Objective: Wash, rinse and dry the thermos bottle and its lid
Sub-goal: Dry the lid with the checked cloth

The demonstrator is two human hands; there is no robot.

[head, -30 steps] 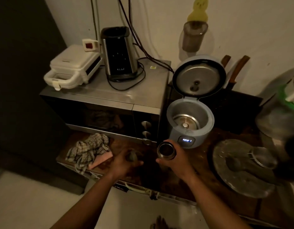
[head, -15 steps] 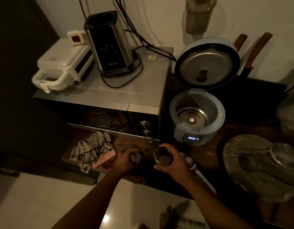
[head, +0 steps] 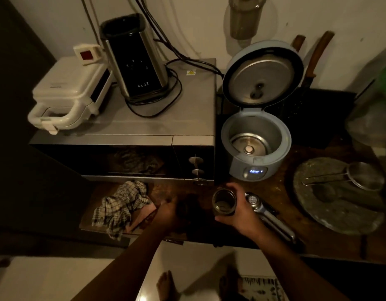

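The thermos bottle (head: 224,202) is a dark metal cylinder with its mouth open towards me. My right hand (head: 239,210) grips it round the body, just above the dark wooden counter (head: 281,216), in front of the rice cooker. My left hand (head: 169,213) is low over the counter to the left of the bottle, fingers curled round the dark lid (head: 184,210), which is blurred and mostly hidden in the dim light. A checked cloth (head: 119,206) lies bunched just left of my left hand.
A microwave (head: 122,148) stands behind my left hand with a sandwich maker (head: 68,96) and a steel kettle (head: 133,59) on top. An open blue rice cooker (head: 256,140) sits behind the bottle. A blue-handled tool (head: 268,216) lies beside my right hand. A round stone board (head: 335,205) holds a strainer (head: 365,175).
My left hand with the lid has dropped lower onto the counter and away from the bottle. The right hand keeps its grip on the bottle. My view has shifted closer.
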